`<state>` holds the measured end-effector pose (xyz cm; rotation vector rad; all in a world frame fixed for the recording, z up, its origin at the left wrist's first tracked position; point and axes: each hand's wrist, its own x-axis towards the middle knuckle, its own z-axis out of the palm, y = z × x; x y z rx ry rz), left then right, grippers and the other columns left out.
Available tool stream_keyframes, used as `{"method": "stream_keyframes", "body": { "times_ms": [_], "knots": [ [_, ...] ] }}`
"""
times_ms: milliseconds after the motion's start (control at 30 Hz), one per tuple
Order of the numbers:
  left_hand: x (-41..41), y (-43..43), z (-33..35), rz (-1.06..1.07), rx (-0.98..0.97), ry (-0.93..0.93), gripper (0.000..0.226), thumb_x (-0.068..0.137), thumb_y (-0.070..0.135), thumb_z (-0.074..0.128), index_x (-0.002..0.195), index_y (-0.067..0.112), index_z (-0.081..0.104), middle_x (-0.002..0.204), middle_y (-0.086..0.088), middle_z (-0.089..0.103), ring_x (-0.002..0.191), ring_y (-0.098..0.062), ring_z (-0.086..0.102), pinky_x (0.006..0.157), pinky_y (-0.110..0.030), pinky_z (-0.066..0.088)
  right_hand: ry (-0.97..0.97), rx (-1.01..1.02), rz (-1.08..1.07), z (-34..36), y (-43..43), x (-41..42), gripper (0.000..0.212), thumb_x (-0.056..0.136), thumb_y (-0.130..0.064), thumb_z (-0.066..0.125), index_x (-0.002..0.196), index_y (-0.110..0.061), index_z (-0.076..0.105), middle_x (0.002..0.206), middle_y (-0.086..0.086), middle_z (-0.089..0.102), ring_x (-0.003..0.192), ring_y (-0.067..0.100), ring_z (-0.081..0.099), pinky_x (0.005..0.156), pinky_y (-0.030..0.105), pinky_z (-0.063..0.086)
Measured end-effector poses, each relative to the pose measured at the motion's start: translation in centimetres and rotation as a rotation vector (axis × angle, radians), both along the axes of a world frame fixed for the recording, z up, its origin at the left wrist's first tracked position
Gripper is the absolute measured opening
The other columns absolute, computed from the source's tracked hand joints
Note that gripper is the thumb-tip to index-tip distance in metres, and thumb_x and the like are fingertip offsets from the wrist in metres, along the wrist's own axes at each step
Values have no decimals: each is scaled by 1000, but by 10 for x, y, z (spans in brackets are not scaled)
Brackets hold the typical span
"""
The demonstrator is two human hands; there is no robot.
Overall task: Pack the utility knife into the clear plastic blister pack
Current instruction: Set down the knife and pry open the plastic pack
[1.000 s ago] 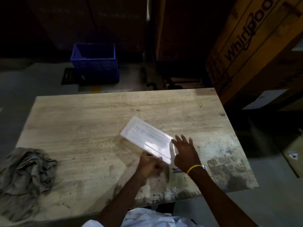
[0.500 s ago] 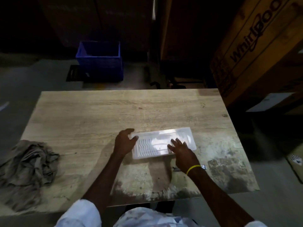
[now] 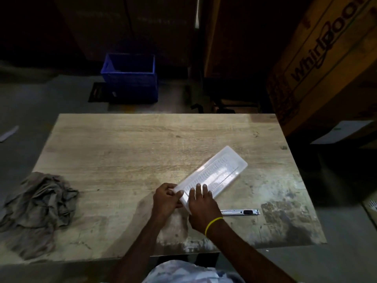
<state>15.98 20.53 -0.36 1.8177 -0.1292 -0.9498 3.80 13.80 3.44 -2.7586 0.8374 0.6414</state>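
Observation:
The clear plastic blister pack (image 3: 217, 173) lies flat on the wooden table (image 3: 126, 152), slanting from near left to far right. My left hand (image 3: 166, 201) pinches its near left corner. My right hand (image 3: 201, 207), with a yellow band at the wrist, presses flat on the pack's near end, fingers spread. The silver utility knife (image 3: 240, 212) with a black slider lies on the table just right of my right wrist, outside the pack, touched by neither hand.
A crumpled grey rag (image 3: 34, 207) sits at the table's left edge. On the floor beyond the table stands a blue crate (image 3: 130, 78). Large cardboard boxes (image 3: 322, 64) lean at the right.
The pack has been turned from lying crosswise to slanting toward the far right. My left hand moved from its far left end to the near corner. The knife is now uncovered beside my wrist.

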Motion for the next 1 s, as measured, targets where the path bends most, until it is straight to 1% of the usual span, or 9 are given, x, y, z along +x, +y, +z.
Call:
{"method": "stream_keyframes", "body": {
  "times_ms": [133,333,400,500,633,700,800,933,1000],
  "knots": [
    [-1,1,1,5,-5,-21,26,77,1,79,98,-1,65,88,-31,68,69,-32,72,56,-43,62,43,61,-15,9,-1,8,92,77,-21,68,148,4,15,154,36,12,143,53,8,115,61,16],
    [0,1,3,10,-4,-20,26,76,-1,79,98,-3,65,91,-35,67,67,-31,70,56,-42,62,53,78,15,19,-5,13,89,78,-20,71,148,-1,20,155,32,15,143,53,9,115,62,17],
    [2,0,5,19,4,-14,28,73,-1,82,96,-4,66,90,-33,69,68,-32,71,58,-43,63,41,69,2,19,-3,11,87,81,-20,69,148,2,19,155,33,13,143,53,8,116,61,15],
    [5,-1,11,67,29,2,31,65,5,89,87,-5,70,82,-27,73,70,-34,74,60,-41,63,-3,60,-8,13,0,1,84,87,-22,60,150,4,10,156,34,7,144,53,2,117,59,10],
    [11,-7,16,33,118,-15,39,50,14,98,74,-2,71,70,-19,75,64,-33,75,62,-47,64,-35,73,-21,6,1,-4,85,89,-21,58,150,4,5,157,34,4,144,52,0,118,58,7],
    [12,-10,18,-5,162,-58,42,45,16,99,71,0,69,64,-18,73,55,-30,73,58,-48,63,-26,82,-30,8,0,-2,87,88,-21,60,150,4,6,157,34,5,144,52,1,118,58,8],
    [13,-11,19,-72,231,-189,46,44,28,99,67,7,66,51,-13,69,45,-25,69,54,-43,61,-5,102,-47,9,-2,1,89,85,-19,65,150,3,9,157,33,7,145,51,3,118,58,10],
    [15,-8,15,-146,291,-375,47,42,47,95,61,19,62,54,-1,69,51,-19,69,60,-40,60,19,108,-48,8,-3,2,92,82,-19,68,151,2,9,157,32,6,145,50,2,118,57,10],
    [14,-4,14,-169,301,-424,47,45,51,93,60,21,59,54,2,68,51,-16,68,60,-39,60,28,97,-32,6,-4,2,93,82,-18,68,151,2,9,157,32,6,145,50,2,118,57,9]
  ]
}}
